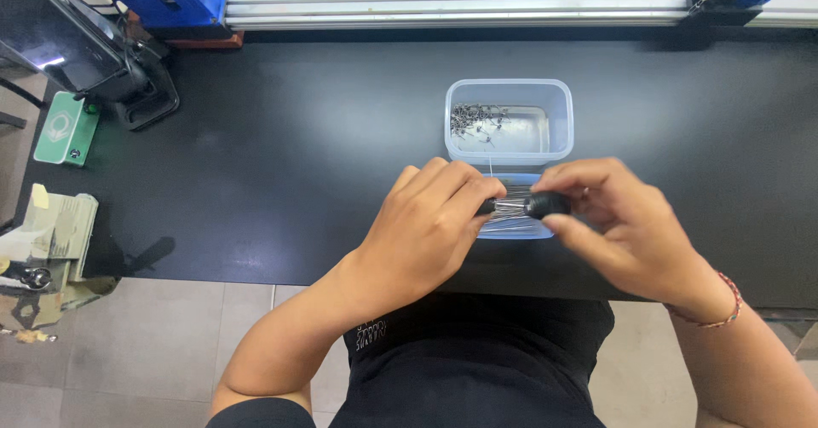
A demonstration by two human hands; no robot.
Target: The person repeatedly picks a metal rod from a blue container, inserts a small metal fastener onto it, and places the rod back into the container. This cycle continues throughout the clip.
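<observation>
Head view: both hands meet over the near edge of the black tabletop (281, 155). The right hand (635, 223) pinches a small black cylinder (547, 204); the left hand (426, 223) pinches thin metal wires (511, 211) beside it. A clear plastic container (509, 121) sits just beyond.

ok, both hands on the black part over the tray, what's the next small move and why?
Probably ease the left hand along the black part while the right hand steadies it. Both hands pinch it just above the small tray of thin wires, with the clear tub of small metal bits close behind. What it joins to is hidden.
</observation>
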